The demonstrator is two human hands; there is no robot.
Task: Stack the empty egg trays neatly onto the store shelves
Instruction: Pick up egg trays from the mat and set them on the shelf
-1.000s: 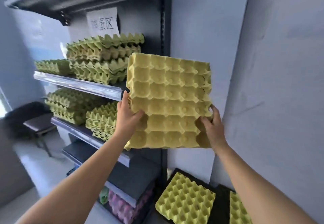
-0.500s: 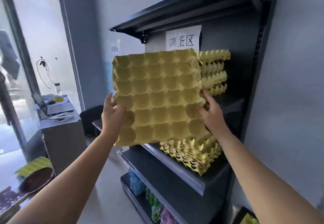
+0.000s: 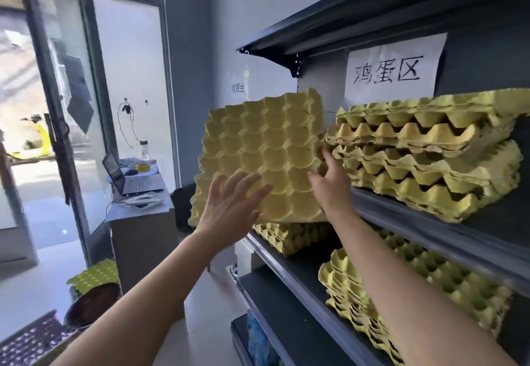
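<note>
The egg tray (image 3: 266,159) has shifted to just left of the shelf stack (image 3: 424,159) — left hand (image 3: 232,208) spread flat against it, right hand (image 3: 328,182) gripping its edge — the stack lies rightward

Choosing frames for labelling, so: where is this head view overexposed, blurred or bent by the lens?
Head view: daylight through the glass door is blown out; the held egg tray and paper sign are sharp; the lower tray stack is slightly smeared; the door frame leans from wide-angle distortion.
</note>
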